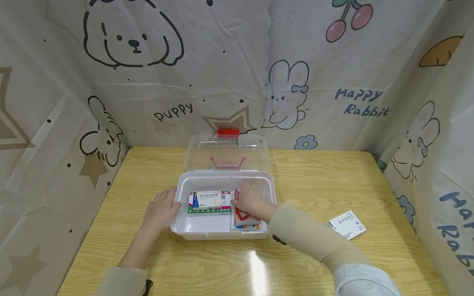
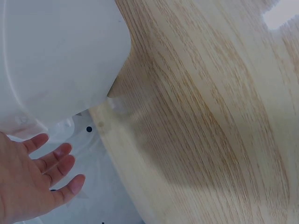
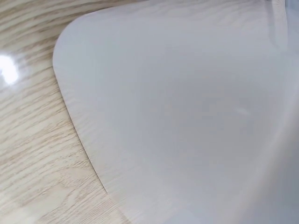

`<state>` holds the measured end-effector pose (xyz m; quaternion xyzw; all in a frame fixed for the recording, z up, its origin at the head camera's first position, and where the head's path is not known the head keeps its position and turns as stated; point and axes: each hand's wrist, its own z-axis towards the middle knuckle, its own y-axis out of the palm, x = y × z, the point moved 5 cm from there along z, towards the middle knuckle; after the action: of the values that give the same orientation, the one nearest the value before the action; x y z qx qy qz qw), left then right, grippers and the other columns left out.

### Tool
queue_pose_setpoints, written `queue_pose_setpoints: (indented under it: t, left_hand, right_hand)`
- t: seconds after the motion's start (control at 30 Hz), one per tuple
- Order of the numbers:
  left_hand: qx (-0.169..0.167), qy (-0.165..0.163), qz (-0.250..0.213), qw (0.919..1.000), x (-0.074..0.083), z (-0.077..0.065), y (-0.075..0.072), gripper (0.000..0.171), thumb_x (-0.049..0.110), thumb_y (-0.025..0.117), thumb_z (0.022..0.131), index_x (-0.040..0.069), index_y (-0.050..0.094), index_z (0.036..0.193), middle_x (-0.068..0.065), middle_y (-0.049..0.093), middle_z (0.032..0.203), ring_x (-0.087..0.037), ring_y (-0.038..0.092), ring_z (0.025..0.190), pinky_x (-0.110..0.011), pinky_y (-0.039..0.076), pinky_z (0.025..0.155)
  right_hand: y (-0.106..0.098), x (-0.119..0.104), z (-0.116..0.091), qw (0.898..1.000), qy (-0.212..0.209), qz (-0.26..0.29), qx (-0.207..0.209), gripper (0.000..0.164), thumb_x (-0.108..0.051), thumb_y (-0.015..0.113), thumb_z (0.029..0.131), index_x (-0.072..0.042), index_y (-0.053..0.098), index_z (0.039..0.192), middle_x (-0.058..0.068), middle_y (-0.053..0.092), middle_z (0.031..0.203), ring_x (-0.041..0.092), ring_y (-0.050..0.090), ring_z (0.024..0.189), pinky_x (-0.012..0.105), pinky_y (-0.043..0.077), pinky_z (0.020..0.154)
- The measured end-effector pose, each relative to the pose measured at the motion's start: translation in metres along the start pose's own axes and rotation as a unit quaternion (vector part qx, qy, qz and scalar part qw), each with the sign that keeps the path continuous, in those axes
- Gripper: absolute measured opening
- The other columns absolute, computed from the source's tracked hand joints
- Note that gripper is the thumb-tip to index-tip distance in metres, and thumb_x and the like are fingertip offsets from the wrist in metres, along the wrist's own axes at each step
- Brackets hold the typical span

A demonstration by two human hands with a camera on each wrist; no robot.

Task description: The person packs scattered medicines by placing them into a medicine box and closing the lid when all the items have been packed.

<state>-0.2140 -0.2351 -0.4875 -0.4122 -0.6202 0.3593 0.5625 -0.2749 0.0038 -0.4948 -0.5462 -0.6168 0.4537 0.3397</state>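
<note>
A white plastic storage box stands with its clear lid folded back. My left hand rests against the box's left side, fingers extended and thumb near the rim. In the left wrist view the fingers lie loosely spread beside the box wall. My right hand reaches inside, its curled fingers on a red and white medicine box, thumb at that box's left edge; its fingertips are hidden. Left of it, a white medicine box lies on a green and white one.
Under the red and white box is a blue and yellow marked package. Another white medicine box lies on the wooden table, to the right of my right forearm. A printed curtain hangs behind and along both sides.
</note>
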Motion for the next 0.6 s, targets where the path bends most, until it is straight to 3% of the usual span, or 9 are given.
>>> queue_pose_setpoints:
  t: [0.3,0.6]
  left_hand:
    - [0.000,-0.001,-0.004,1.0000,0.0006,-0.0007,0.0003,0.056,0.028,0.038,0.092,-0.001,0.029,0.139,-0.024,0.043,0.126,-0.040,0.039,0.114,-0.060,0.034,0.090]
    - [0.005,0.000,-0.006,1.0000,-0.0005,-0.0001,0.0006,0.055,0.028,0.039,0.093,-0.001,0.029,0.139,-0.024,0.043,0.127,-0.040,0.039,0.114,-0.061,0.034,0.089]
  right_hand:
    - [0.0017,-0.0008,-0.0029,1.000,0.012,0.007,-0.004,0.089,-0.058,0.060,0.077,0.011,0.038,0.129,0.017,0.060,0.093,0.018,0.054,0.063,0.025,0.047,0.049]
    - [0.0028,-0.0021,-0.0028,1.000,0.001,-0.013,0.009,0.085,-0.061,0.060,0.075,0.009,0.045,0.122,0.013,0.058,0.085,0.017,0.053,0.061,0.024,0.046,0.048]
